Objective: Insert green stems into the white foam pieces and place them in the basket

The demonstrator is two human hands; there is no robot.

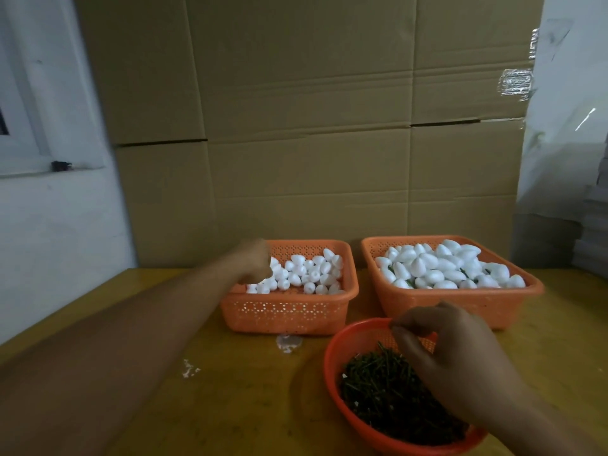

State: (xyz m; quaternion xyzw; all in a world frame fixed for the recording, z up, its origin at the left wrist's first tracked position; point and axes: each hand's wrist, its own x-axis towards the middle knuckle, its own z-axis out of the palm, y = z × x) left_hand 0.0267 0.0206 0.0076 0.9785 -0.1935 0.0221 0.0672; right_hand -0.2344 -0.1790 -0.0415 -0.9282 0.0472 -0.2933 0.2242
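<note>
White foam pieces (304,274) fill the left basket (289,311), where the left hand (255,261) reaches in with arm outstretched, fingers curled down among them; its grip cannot be told. Right of that basket, the right hand (450,353) hovers over the round bowl (332,357) of green stems (385,386), fingertips pinched together. A fuller basket (454,301) stands further right.

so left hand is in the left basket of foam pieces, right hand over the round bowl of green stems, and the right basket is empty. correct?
Not quite: the right basket is not empty. The head view shows it heaped with white foam pieces. The rest stands: left hand in the left basket, right hand over the bowl of stems.
</note>
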